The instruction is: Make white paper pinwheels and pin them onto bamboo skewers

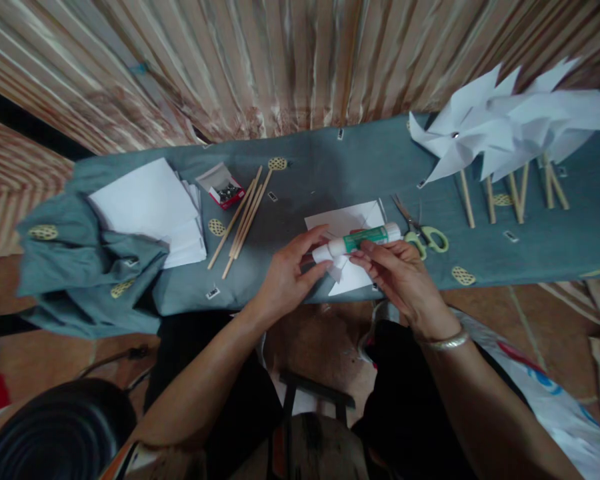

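Observation:
My right hand (pixel 397 277) grips a glue stick (pixel 369 238) with a green label, its fingers and thumb round the right part of the tube. The stick lies level, its white end pointing left. My left hand (pixel 293 267) is at that white end, thumb and forefinger apart on either side of it; whether the thumb touches it I cannot tell. Beneath the stick is a white piece of paper (pixel 350 280) with cut lines, partly hidden by the hands. Scissors (pixel 420 230) with light green handles lie just right of the paper.
White paper pinwheels (pixel 460 133) on sticks lie at the right. To the left are a stack of white paper (pixel 150 200), a small red box of metal pins (pixel 225 190) and several wooden sticks (pixel 245 217). A grey-green cloth (pixel 310 160) covers the table, bunched at its left end.

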